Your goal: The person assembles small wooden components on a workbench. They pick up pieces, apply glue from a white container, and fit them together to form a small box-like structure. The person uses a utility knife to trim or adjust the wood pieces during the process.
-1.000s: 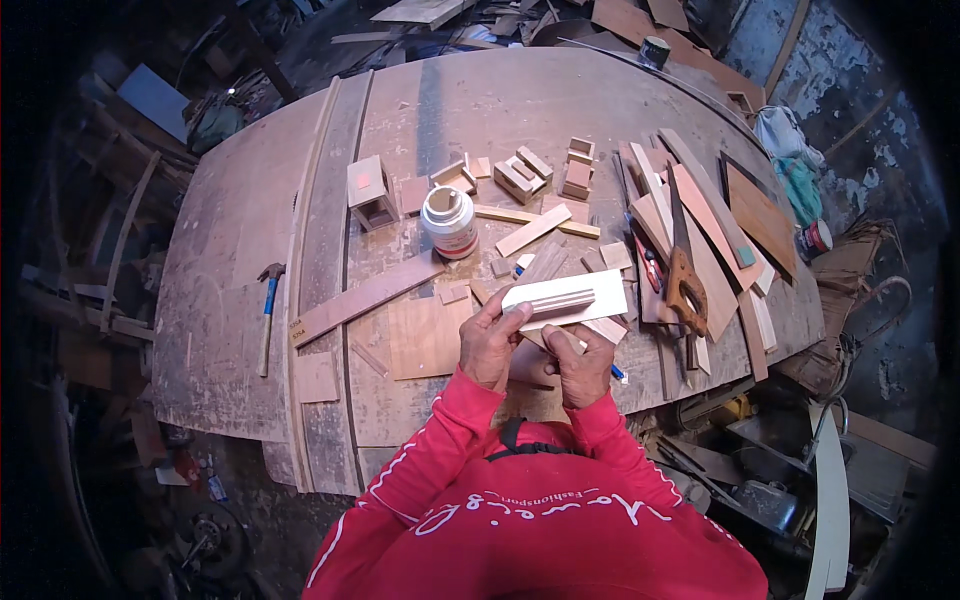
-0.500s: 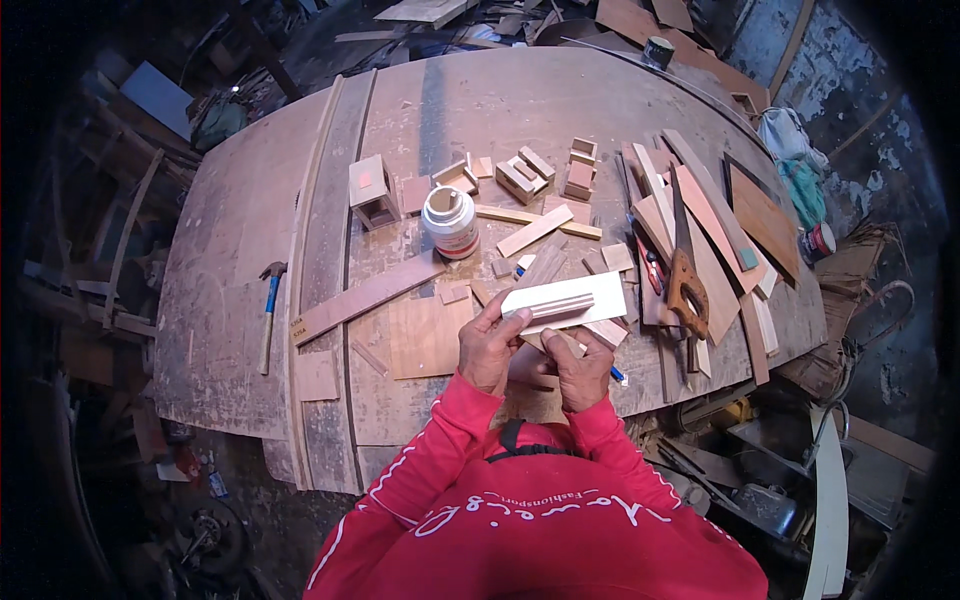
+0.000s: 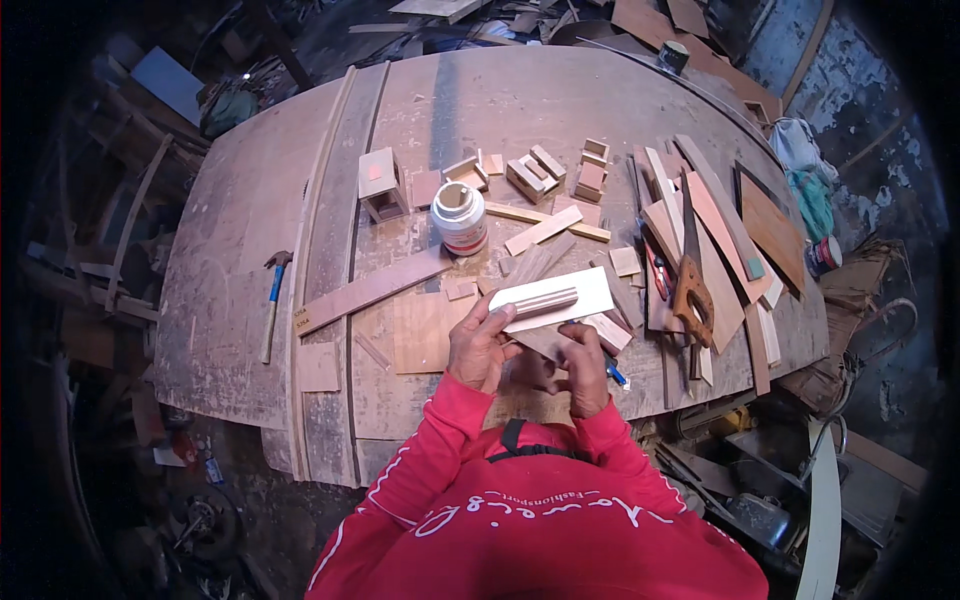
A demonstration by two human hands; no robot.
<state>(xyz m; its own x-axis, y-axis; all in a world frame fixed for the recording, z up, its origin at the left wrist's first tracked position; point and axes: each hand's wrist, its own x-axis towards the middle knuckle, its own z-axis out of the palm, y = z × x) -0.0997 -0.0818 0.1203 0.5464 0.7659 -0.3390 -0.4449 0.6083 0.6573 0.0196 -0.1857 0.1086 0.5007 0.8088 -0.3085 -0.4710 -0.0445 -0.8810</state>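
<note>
My left hand grips the near left end of a thin white rectangular board, held raised over the near part of the workbench. A short layered plywood strip lies lengthwise along the board, and my left thumb presses on its near end. To the right, my right hand is just below the board's right part, its fingers loosely bent and apart with nothing visible in them. A blue-handled tool, partly hidden, lies beside my right hand. Below the board, wood pieces are partly covered by my hands.
An open white glue jar stands mid-bench near small wooden box-like pieces. On the right, a handsaw rests over stacked wood strips. A hammer lies at the left, beyond a long raised batten.
My right hand has come away from the white board, its fingers loosening and parting. The board and strip, in my left hand, have shifted slightly left.
</note>
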